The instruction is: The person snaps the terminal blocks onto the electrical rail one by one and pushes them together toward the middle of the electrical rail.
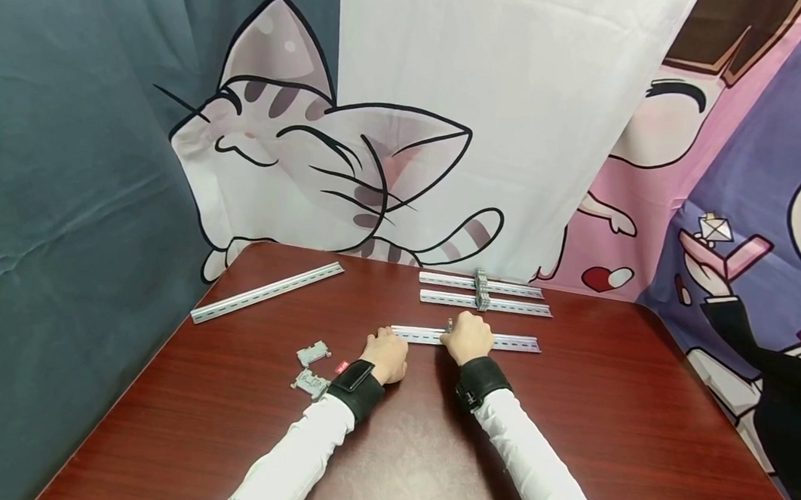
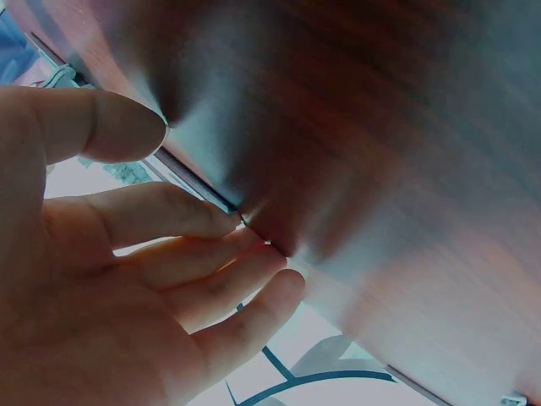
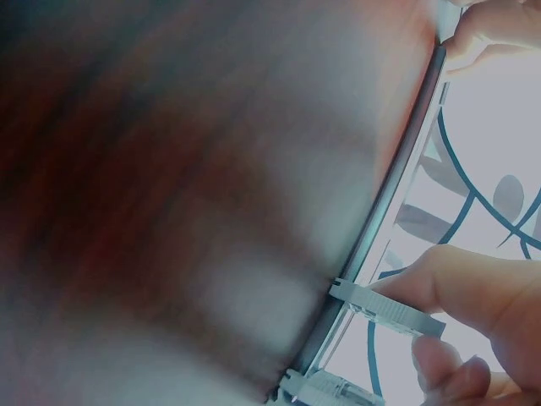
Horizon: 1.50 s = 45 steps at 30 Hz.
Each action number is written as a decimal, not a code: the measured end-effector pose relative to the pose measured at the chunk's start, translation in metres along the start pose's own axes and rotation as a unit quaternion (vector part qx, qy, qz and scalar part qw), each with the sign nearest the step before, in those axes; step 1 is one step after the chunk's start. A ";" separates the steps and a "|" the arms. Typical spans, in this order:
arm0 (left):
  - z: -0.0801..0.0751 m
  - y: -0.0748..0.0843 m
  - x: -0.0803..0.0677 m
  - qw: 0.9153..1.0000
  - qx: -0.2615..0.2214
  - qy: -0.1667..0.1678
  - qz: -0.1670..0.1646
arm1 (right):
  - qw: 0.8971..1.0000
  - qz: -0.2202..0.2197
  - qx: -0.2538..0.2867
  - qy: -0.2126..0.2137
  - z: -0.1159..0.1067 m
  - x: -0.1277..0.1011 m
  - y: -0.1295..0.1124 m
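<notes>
A slotted metal DIN rail (image 1: 516, 343) lies crosswise on the table in front of both hands. My left hand (image 1: 386, 355) is at its left end; in the left wrist view the thumb and fingertips (image 2: 228, 222) rest along the rail's edge, fingers extended and spread. My right hand (image 1: 469, 338) pinches a thin grey terminal block (image 3: 393, 313) between thumb and finger, its foot at the rail's edge. A second grey terminal block (image 3: 331, 391) sits beside it along the rail. In the head view the right hand mostly covers these blocks.
Behind, two parallel rails (image 1: 437, 296) carry a row of grey terminal blocks (image 1: 482, 289). Another rail (image 1: 267, 292) lies slanted at the back left. Two loose terminal blocks (image 1: 313, 353) and a small red piece (image 1: 342, 367) lie left of my left hand. A printed curtain (image 1: 534, 84) borders the table.
</notes>
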<state>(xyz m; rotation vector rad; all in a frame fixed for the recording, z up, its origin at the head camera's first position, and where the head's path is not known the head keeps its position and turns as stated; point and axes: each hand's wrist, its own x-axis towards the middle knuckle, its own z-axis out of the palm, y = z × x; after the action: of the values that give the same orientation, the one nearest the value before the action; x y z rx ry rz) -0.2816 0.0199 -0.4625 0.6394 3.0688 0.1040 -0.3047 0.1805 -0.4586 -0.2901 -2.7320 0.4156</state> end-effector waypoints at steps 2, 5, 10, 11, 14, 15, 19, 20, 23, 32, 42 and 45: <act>0.000 0.000 0.000 1.000 0.002 0.006 0.001 | 1.000 0.007 0.001 0.000 0.000 0.000 0.002; -0.001 0.001 -0.002 1.000 0.005 0.014 0.002 | 1.000 0.017 0.003 0.001 0.000 0.001 0.005; -0.001 0.001 -0.002 1.000 0.002 0.009 -0.002 | 1.000 0.022 0.005 0.000 -0.001 0.001 0.008; 0.000 0.001 -0.001 1.000 0.001 0.007 -0.003 | 1.000 0.022 0.007 0.000 -0.001 0.001 0.009; 0.005 0.001 0.004 1.000 0.001 0.007 -0.007 | 1.000 0.025 0.013 0.001 -0.002 0.001 0.011; 0.015 -0.001 0.009 1.000 0.007 0.022 -0.001 | 1.000 0.025 0.014 0.001 -0.002 0.001 0.012; 0.019 -0.001 0.010 1.000 0.014 0.028 -0.002 | 0.999 0.032 0.019 0.000 -0.001 0.001 0.014; 0.018 -0.001 0.009 0.999 0.015 0.029 -0.001 | 0.999 0.032 0.020 0.000 -0.001 0.001 0.014; 0.005 0.002 0.001 1.000 0.011 0.021 -0.003 | 0.999 0.032 0.021 -0.003 -0.002 0.001 0.016; 0.004 0.003 -0.003 1.000 0.016 0.026 0.002 | 0.999 0.042 0.016 -0.012 -0.007 0.000 0.015; 0.005 0.003 -0.002 1.000 0.010 0.019 -0.004 | 0.999 0.046 0.018 -0.020 -0.013 -0.003 0.013; 0.004 0.004 -0.002 1.000 0.011 0.018 -0.004 | 0.998 0.049 0.017 -0.022 -0.013 -0.003 0.013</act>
<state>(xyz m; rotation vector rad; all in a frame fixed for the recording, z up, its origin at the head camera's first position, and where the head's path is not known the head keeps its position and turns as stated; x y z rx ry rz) -0.2779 0.0226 -0.4660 0.6319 3.1116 0.0822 -0.2952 0.1946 -0.4525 -0.4128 -2.7584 0.5017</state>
